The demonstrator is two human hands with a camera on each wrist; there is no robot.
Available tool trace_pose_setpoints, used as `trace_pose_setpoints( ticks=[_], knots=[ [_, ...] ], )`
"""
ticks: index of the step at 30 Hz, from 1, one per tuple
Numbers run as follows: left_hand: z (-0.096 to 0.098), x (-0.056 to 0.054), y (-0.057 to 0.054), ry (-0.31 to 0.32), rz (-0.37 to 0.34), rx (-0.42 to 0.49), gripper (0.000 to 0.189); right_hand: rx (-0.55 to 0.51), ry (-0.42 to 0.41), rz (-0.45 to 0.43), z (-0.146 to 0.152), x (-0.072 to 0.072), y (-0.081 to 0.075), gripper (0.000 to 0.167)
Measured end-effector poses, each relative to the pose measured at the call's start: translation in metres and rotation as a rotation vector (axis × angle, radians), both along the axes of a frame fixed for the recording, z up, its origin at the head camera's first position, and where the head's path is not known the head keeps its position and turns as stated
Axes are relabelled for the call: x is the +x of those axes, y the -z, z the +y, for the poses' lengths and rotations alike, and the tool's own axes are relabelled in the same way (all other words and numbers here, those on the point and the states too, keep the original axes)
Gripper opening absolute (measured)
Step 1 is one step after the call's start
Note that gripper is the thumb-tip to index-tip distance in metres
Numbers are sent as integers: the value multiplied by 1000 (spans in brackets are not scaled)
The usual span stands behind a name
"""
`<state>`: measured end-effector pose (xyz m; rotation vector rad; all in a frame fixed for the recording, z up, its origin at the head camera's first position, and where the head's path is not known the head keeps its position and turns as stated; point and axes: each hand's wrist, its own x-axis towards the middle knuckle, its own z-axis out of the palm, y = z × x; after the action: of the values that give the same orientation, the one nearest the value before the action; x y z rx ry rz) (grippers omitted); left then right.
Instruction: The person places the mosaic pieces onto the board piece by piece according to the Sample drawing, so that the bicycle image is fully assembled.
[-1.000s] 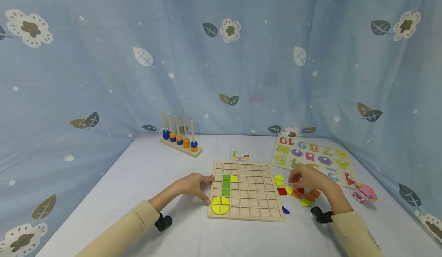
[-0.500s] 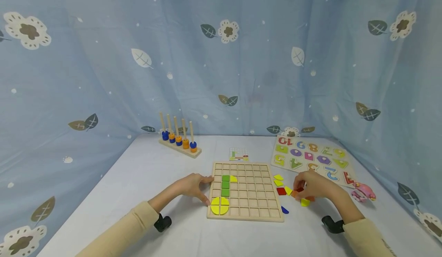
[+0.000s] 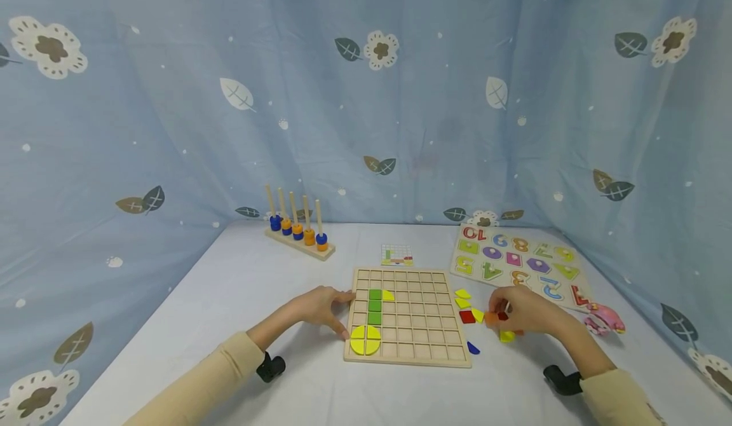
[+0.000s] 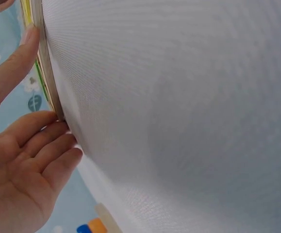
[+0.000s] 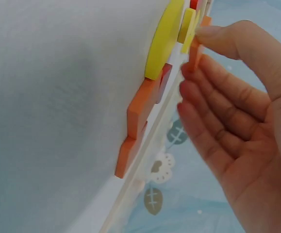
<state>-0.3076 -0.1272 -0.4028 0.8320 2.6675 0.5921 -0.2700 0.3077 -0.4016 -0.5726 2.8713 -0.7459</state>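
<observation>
In the head view, my left hand point(image 3: 319, 306) touches the left edge of a wooden grid board point(image 3: 423, 318), thumb near the front corner and fingers farther back. On the board lie green square tiles point(image 3: 374, 305), yellow quarter-circle tiles forming a disc point(image 3: 365, 340), and a lone yellow tile point(image 3: 388, 295). To the board's right, my right hand point(image 3: 526, 311) pinches an orange tile point(image 5: 196, 53) between thumb and fingertips, close over the loose tiles. Part of that tile is hidden by the fingers. Beneath the hand are more orange tiles point(image 5: 141, 107) and a yellow one point(image 3: 506, 336).
Red point(image 3: 467, 316), yellow point(image 3: 462, 302) and blue point(image 3: 473, 348) tiles lie beside the board. Behind it rests a small pattern card point(image 3: 397, 254). A peg stacker point(image 3: 300, 243) stands back left; a number puzzle board point(image 3: 517, 261) and pink toy point(image 3: 605, 319) are at right.
My right hand has moved right and down onto the loose tiles and now holds an orange one. My left hand stays at the board's edge.
</observation>
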Motion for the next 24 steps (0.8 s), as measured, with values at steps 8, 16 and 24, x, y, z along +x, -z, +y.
trace_pose_setpoints(
  ticks=[8, 16, 24],
  knots=[
    [0, 1, -2, -15, -6, -3, 87, -50, -156, 160, -11, 4, -9, 21],
    [1, 0, -1, -14, -3, -6, 87, -122, -289, 240, -43, 11, -14, 20],
    [0, 0, 0, -15, -1, -7, 87, -143, -364, 219, -82, 14, -15, 18]
  ],
)
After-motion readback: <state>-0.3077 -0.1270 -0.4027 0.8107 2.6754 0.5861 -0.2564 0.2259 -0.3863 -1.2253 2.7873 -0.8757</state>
